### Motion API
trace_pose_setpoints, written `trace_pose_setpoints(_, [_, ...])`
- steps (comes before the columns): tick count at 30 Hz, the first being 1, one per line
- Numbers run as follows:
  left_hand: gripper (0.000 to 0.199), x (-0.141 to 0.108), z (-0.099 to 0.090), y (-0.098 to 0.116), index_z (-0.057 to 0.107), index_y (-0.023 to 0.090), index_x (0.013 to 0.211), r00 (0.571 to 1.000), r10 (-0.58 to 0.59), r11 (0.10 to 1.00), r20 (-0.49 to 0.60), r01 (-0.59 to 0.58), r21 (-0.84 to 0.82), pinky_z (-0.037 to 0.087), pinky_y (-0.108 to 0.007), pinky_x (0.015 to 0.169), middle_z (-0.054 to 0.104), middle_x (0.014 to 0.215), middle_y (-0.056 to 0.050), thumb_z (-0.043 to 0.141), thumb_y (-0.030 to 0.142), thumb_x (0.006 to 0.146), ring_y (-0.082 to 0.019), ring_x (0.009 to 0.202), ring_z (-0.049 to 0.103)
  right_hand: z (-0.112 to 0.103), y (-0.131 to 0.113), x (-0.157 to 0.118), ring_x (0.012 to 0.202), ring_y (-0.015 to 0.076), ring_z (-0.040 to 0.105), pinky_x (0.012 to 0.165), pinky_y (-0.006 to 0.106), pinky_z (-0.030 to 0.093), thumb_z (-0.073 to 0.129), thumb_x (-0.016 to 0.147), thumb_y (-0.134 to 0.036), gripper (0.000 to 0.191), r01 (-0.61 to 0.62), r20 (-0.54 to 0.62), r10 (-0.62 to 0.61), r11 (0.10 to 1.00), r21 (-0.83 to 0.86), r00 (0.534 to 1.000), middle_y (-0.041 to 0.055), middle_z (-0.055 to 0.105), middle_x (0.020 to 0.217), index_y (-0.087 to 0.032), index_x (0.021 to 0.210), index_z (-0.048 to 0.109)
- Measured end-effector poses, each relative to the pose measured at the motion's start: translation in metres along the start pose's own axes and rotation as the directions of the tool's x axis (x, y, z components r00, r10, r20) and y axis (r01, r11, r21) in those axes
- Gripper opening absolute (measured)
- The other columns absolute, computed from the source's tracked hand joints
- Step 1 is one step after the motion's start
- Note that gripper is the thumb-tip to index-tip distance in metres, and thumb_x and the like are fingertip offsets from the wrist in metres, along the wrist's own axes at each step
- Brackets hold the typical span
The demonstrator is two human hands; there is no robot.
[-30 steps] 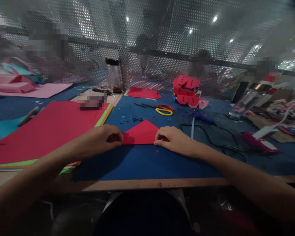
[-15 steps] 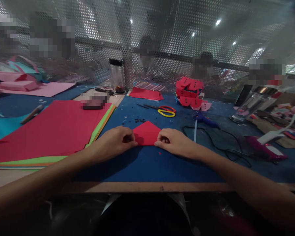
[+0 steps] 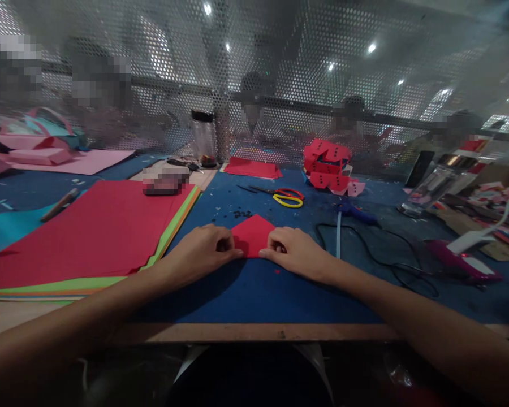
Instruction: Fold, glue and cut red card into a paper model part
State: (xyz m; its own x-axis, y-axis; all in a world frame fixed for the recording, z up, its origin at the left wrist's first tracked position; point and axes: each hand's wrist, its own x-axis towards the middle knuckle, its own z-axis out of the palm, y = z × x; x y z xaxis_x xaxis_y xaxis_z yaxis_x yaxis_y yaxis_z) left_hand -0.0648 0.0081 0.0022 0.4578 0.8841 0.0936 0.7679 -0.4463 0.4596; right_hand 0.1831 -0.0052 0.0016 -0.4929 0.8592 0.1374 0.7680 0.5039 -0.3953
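A small folded piece of red paper [image 3: 253, 236] lies on the blue mat, its peak pointing away from me and its straight folded edge towards me. At the left end of that edge, my left hand [image 3: 210, 246] is closed, thumb and curled fingers pinching the paper. My right hand [image 3: 290, 249] pinches the same edge from the right, its thumb tip close to the left one. Behind the paper are scissors [image 3: 288, 196] with red and yellow handles, and small black bits [image 3: 242, 214] are scattered nearby.
Large red sheets [image 3: 106, 226] top a coloured paper stack at left. A glue gun [image 3: 356, 213] with a black cord lies right, near a purple device [image 3: 466, 261] and a glass bottle [image 3: 432, 183]. A red paper construction [image 3: 328, 167] stands behind. A perforated metal screen [image 3: 173, 102] closes the back.
Both hands have slid slightly inward along the paper's near edge, bringing the thumbs closer together. The whole view has shifted a little downward in the picture.
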Motion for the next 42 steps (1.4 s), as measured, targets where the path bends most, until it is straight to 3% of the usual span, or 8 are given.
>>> trace_pose_setpoints(8, [0.033,0.0003,0.0039,-0.0006,0.059,0.021,0.07,0.999,0.026,0.997,-0.027,-0.024,0.069,0.032,-0.03,0.06,0.069,0.073,-0.002,0.061,0.047,0.091,-0.019,0.067,0.058,0.0035,-0.0023,0.0022,0.07,0.0133,0.052,0.066,0.029,0.028,0.067,0.096,-0.047,0.036,-0.022,-0.032,0.021,0.999,-0.029,0.999,-0.0003,0.065,0.076,-0.019,0.074,0.06])
trace_pose_setpoints(21, [0.03,-0.0002,0.0009,0.0008,0.062,0.022,0.078,0.999,-0.053,0.999,-0.001,0.053,-0.009,0.034,-0.03,0.06,0.071,0.076,-0.002,0.065,0.051,0.087,-0.019,0.068,0.061,0.0028,-0.0077,0.0023,0.067,0.0131,0.053,0.065,0.03,0.028,0.068,0.095,-0.046,0.037,-0.066,-0.023,0.065,0.997,-0.047,0.998,-0.001,0.066,0.074,-0.019,0.072,0.059])
trace_pose_setpoints(42, [0.032,-0.0003,-0.0008,0.0011,0.067,0.022,0.078,0.998,-0.058,0.998,0.03,0.059,-0.033,0.037,-0.029,0.062,0.071,0.077,-0.001,0.065,0.053,0.088,-0.02,0.071,0.062,-0.0047,-0.0033,-0.0047,0.069,0.0146,0.058,0.069,0.031,0.03,0.069,0.094,-0.044,0.03,-0.143,-0.007,0.143,0.987,-0.076,0.99,-0.0008,0.07,0.079,-0.021,0.076,0.063])
